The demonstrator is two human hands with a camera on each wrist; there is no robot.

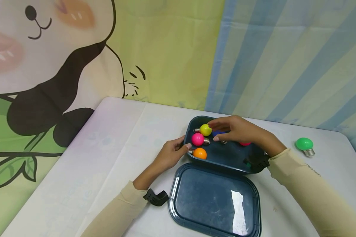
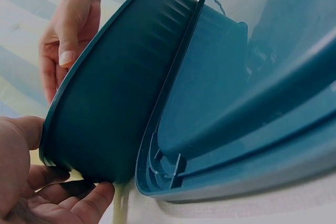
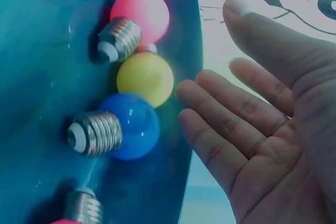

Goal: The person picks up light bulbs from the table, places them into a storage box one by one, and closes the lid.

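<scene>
A dark blue-green plastic box (image 1: 225,156) holds several coloured light bulbs. Yellow (image 1: 205,130), pink (image 1: 197,139) and orange bulbs (image 1: 200,153) lie near its left end; a blue bulb (image 3: 134,127) sits beside the yellow one. Part of a red bulb (image 1: 245,144) shows beneath the right wrist. My left hand (image 1: 169,154) grips the box's left end, thumb at the rim and fingers low on the outside, as the left wrist view shows. Over the box, my right hand (image 1: 238,130) hovers with fingers extended and nothing held; the right wrist view has it apart from the bulbs.
The box's lid (image 1: 210,200) lies flat in front of it, near the table's front. A green bulb (image 1: 304,144) lies on the white table (image 1: 121,148) to the right. A printed curtain (image 1: 172,52) hangs behind the table's far edge.
</scene>
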